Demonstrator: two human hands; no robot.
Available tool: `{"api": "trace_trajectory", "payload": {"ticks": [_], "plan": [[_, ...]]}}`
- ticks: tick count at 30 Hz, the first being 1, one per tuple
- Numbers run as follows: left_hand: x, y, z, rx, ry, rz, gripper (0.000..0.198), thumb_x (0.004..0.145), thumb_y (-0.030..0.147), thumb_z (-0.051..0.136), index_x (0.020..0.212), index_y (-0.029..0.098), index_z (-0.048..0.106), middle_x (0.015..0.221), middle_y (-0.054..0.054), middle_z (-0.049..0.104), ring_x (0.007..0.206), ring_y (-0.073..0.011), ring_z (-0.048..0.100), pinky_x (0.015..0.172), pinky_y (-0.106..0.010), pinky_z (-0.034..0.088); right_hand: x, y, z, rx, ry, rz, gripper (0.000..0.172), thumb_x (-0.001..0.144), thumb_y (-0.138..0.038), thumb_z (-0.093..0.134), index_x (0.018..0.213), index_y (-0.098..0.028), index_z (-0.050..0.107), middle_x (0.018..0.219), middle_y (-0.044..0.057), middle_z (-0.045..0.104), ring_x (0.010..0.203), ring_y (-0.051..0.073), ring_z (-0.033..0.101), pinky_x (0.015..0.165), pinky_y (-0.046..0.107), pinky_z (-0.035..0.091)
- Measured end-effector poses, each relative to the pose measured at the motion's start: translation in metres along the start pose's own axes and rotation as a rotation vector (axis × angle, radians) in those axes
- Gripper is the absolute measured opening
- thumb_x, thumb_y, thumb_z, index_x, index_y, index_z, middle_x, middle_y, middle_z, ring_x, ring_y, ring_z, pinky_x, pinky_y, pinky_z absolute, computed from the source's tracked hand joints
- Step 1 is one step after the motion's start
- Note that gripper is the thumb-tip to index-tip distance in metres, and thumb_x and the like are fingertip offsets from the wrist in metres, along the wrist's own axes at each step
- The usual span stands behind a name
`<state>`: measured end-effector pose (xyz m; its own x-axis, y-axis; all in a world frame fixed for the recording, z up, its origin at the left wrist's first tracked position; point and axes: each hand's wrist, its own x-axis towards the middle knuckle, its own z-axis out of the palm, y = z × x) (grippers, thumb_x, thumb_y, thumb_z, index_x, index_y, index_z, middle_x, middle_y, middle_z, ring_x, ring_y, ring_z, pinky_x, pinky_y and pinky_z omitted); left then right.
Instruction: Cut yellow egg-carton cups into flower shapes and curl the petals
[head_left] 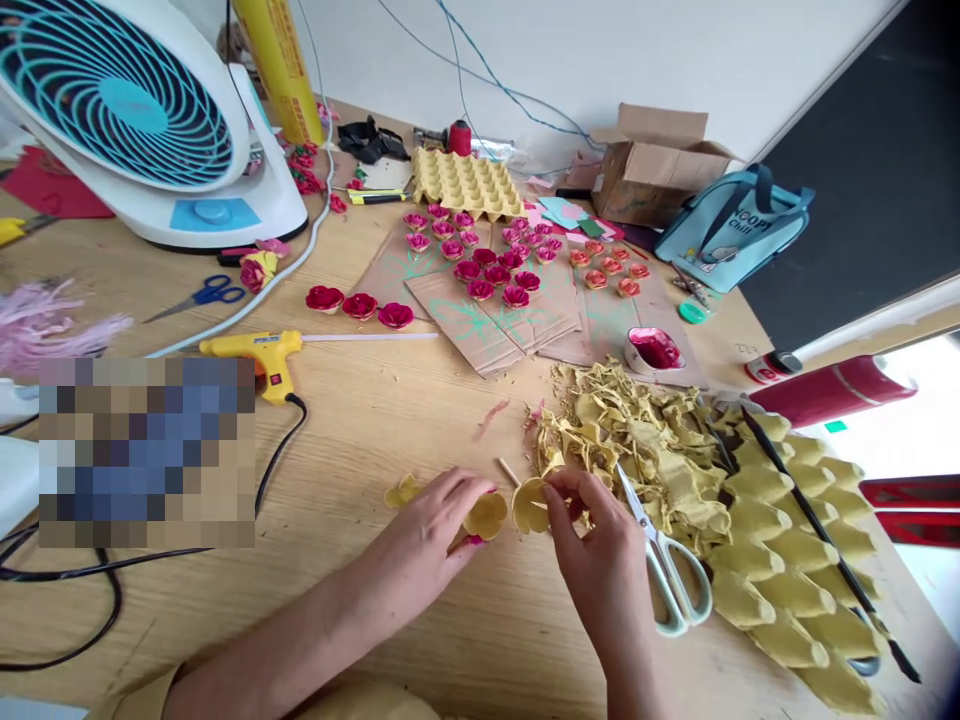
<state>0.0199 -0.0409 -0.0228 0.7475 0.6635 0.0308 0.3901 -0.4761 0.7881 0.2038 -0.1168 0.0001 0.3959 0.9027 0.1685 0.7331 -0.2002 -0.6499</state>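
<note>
Between the thumb and fingers of my left hand [442, 515] is a yellow egg-carton cup [486, 516] with a petal-shaped rim. My right hand [596, 530] pinches a second scalloped egg-carton cup [531, 506] close beside it. Left of my left hand, partly behind it, lies another small yellow cut-out cup [403, 491]. A thin stick [508, 470] rests on the table just beyond the two cups. White-handled scissors [671, 575] lie right of my right hand, blades pointing at a heap of torn egg-carton scraps [622, 430].
A yellow glue gun [274, 355], blue-handled scissors [214, 292] and a white fan [172, 130] stand or lie on the left. Painted paper roses [495, 275] sit on cardboard at the back. Egg trays [795, 540], a brush [817, 530] and a red paint cup [655, 350] are right.
</note>
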Motion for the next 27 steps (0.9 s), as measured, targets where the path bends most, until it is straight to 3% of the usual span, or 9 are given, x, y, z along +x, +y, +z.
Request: {"api": "trace_trajectory", "payload": {"ticks": [11,20,27], "plan": [[-0.002,0.0,-0.004,0.189,-0.039,0.046,0.065,0.082,0.006,0.067,0.136,0.025,0.037,0.13,-0.006,0.057,0.122,-0.022,0.053,0.105,-0.038,0.044,0.003,0.002,0.002,0.018,-0.022,0.002,0.007,0.09,-0.023,0.058,0.085,-0.022,0.063,0.073,-0.003,0.066,0.06,0.014,0.057,0.06,0.025,0.043],[0.0,0.0,-0.013,0.348,0.002,0.065,0.034,0.084,0.012,0.067,0.114,0.022,0.054,0.114,-0.006,0.064,0.107,-0.0251,0.057,0.094,-0.042,0.043,0.003,0.003,0.004,-0.003,-0.062,0.026,0.01,0.091,-0.024,0.058,0.083,-0.022,0.065,0.071,-0.003,0.067,0.057,0.014,0.055,0.058,0.025,0.042],[0.002,0.0,-0.014,0.372,0.021,0.099,0.029,0.085,0.013,0.066,0.112,0.021,0.057,0.113,-0.005,0.066,0.108,-0.0248,0.056,0.098,-0.044,0.034,0.003,0.002,0.003,-0.008,-0.047,0.018,0.012,0.09,-0.024,0.058,0.081,-0.022,0.066,0.069,-0.003,0.068,0.054,0.013,0.056,0.056,0.024,0.042]]}}
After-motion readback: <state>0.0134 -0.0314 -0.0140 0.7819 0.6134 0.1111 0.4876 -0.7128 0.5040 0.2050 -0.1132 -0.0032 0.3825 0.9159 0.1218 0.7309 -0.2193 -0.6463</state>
